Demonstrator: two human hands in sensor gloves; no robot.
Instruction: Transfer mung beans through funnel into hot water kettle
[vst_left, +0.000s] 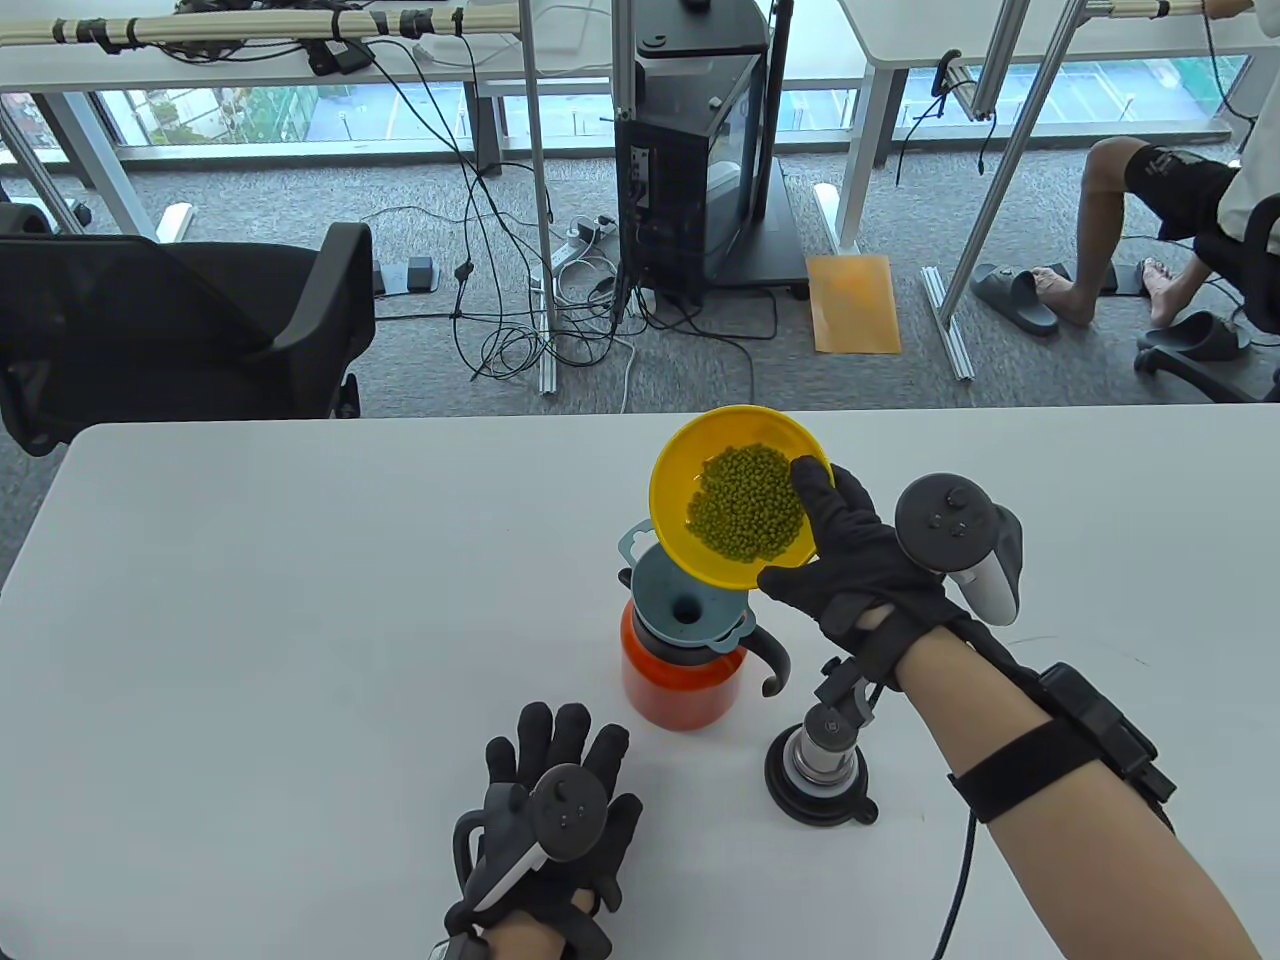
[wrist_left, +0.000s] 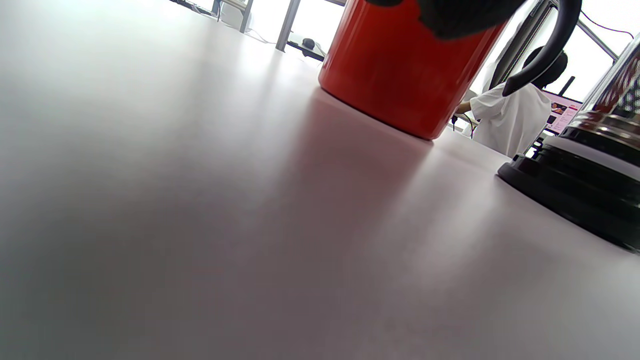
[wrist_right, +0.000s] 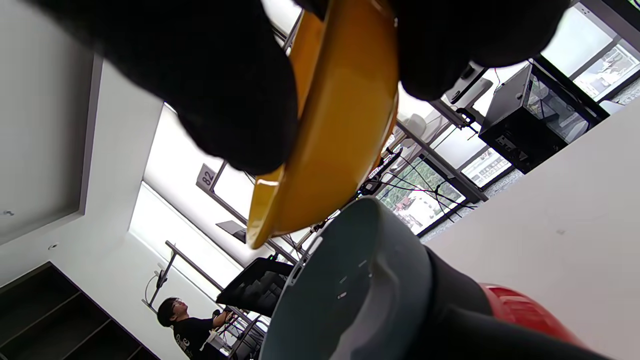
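Observation:
A red kettle (vst_left: 678, 690) with a black curved handle stands at the table's middle, a grey-blue funnel (vst_left: 688, 606) seated in its mouth. My right hand (vst_left: 850, 555) grips a yellow bowl (vst_left: 675, 480) of green mung beans (vst_left: 750, 503) by its right rim and holds it tilted just above the funnel's far edge. In the right wrist view the bowl's underside (wrist_right: 340, 125) hangs over the funnel (wrist_right: 350, 290). My left hand (vst_left: 555, 800) rests flat on the table with fingers spread, near the kettle's front left. The left wrist view shows the kettle's base (wrist_left: 400, 75).
The kettle's black-and-steel lid (vst_left: 822, 770) stands on the table right of the kettle, under my right wrist; it also shows in the left wrist view (wrist_left: 590, 185). A black office chair (vst_left: 180, 330) stands beyond the white table's (vst_left: 300, 600) far left edge.

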